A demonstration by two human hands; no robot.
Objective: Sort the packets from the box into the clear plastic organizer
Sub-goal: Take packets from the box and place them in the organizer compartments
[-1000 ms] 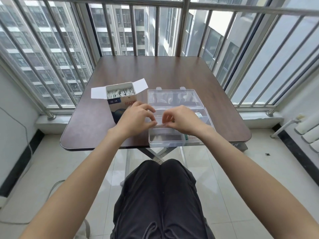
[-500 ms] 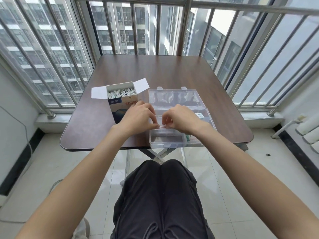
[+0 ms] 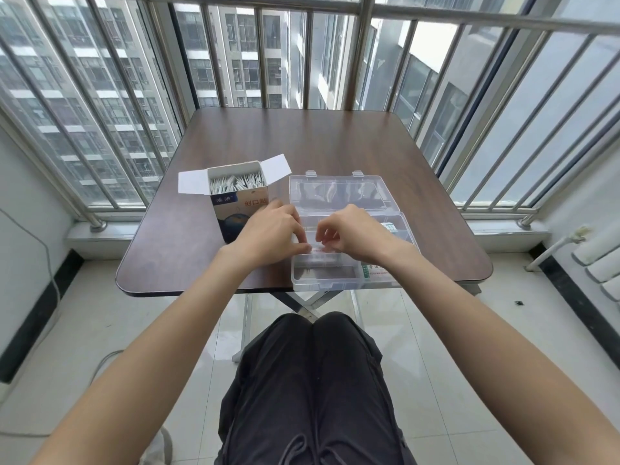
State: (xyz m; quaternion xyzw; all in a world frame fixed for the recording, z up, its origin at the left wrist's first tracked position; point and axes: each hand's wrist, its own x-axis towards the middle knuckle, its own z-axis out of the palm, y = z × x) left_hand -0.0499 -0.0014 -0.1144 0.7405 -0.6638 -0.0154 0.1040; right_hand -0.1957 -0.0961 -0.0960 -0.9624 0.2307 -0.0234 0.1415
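Both hands have barely shifted — the left hand [image 3: 273, 231] and right hand [image 3: 349, 234] are pinching a thin white packet [image 3: 317, 250] between fingertips over the clear plastic organizer [image 3: 339, 276]. Its hinged lid is lying open on the dark wood-grain table [image 3: 302, 142], while the open cardboard box [image 3: 236, 199] beside it is holding upright white packets.

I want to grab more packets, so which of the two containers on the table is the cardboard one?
The box on the left, flaps open and full of white packets. The clear plastic organizer right of it is see-through.
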